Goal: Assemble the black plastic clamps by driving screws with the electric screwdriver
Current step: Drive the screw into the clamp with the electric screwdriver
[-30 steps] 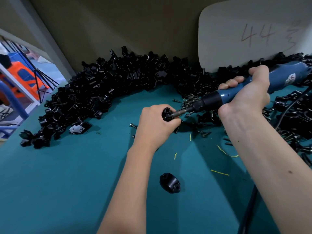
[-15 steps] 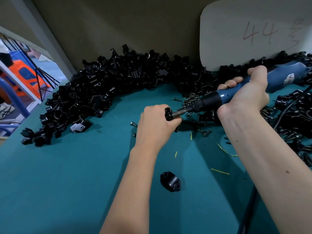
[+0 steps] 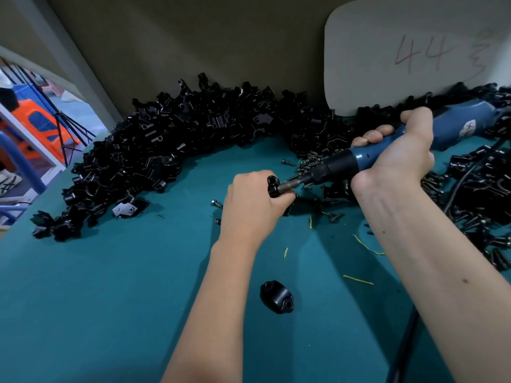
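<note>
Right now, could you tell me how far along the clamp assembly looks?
Done: I cannot tell; one clamp half lies apart on the green mat. In hand: the left hand grips a clamp while the right hand holds the electric screwdriver, bit at the clamp. Left: a large pile of black parts and loose screws.

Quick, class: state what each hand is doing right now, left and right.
Left hand: closed round a black clamp, holding it steady.
Right hand: closed round the blue electric screwdriver, its bit at the clamp.
</note>
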A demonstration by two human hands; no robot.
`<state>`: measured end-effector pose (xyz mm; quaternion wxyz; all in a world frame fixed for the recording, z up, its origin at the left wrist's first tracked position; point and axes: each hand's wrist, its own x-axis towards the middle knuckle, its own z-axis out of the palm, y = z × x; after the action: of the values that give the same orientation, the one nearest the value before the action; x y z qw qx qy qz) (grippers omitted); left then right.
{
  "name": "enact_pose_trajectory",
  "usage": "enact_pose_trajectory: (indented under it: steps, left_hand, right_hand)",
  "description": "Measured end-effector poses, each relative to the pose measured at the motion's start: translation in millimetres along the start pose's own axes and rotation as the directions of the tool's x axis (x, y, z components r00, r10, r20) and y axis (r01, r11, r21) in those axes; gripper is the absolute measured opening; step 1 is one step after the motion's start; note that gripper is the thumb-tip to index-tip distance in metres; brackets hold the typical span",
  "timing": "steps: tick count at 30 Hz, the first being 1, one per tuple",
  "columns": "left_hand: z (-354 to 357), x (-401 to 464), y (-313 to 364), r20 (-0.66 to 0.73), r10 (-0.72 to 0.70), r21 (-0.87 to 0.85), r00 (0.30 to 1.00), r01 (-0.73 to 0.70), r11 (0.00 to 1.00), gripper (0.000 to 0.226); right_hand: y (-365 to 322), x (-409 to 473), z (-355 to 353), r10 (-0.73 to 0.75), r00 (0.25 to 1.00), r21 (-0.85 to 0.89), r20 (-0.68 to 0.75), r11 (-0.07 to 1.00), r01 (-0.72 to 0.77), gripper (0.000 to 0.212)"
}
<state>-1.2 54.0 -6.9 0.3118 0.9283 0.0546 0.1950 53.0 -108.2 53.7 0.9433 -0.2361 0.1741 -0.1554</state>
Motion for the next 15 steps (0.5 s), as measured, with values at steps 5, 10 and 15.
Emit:
enact_pose_trajectory:
  steps: [5,10,15]
  left_hand:
    - [1,-3,4,0.026,-0.095,-0.096,0.995,0.097,0.991,0.032]
    - [1,-3,6,0.069,-0.082,-0.142,0.994,0.091,0.986,0.031]
    - [0,-2,5,0.058,-0.084,-0.093,0.995,0.090,0.992,0.025]
  right_hand:
    - [-2,-8,11,-0.100,0.987,-0.008,0.125,0.995,0.102,0.019]
    - [-5,-9,12,-0.084,0.986,-0.006,0.146,0.996,0.086,0.019]
    - [-4,-7,9,-0.068,0.992,-0.005,0.108,0.998,0.069,0.021]
